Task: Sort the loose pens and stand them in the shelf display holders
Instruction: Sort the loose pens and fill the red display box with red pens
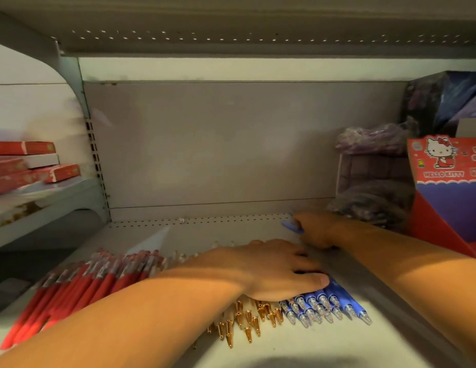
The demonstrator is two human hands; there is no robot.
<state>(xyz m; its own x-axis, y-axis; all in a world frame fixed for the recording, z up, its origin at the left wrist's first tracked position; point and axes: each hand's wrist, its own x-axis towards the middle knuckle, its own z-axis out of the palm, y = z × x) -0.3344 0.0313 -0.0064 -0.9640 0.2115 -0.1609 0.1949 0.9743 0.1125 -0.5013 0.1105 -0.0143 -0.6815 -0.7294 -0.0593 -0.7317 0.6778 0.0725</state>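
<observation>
- Loose pens are laid flat in a row across the front of the shelf, sorted by colour, with their tips towards the camera.
- The red pens are bunched at the left end of the row.
- The gold-tipped pens are seen in the middle, with their barrels largely hidden beneath the left forearm and wrist.
- The blue pens are grouped at the right end of the row, just beside the gold-tipped ones.
- The left hand is laid palm-down over the pens with the fingers straight and slightly spread; the thumb is pressed on the barrels of the blue pens.
- The right hand is held farther back on the shelf, near the rear wall, with its fingers curled.
- A single blue pen is gripped in the right hand; one end juts out to the left, though the grip is blurred.
- A Hello Kitty display box, red and blue, is stood at the right end of the shelf, just beside the right forearm.
- Purple packets are stacked behind it.
- Red boxes are piled on the neighbouring shelf at the left.
</observation>
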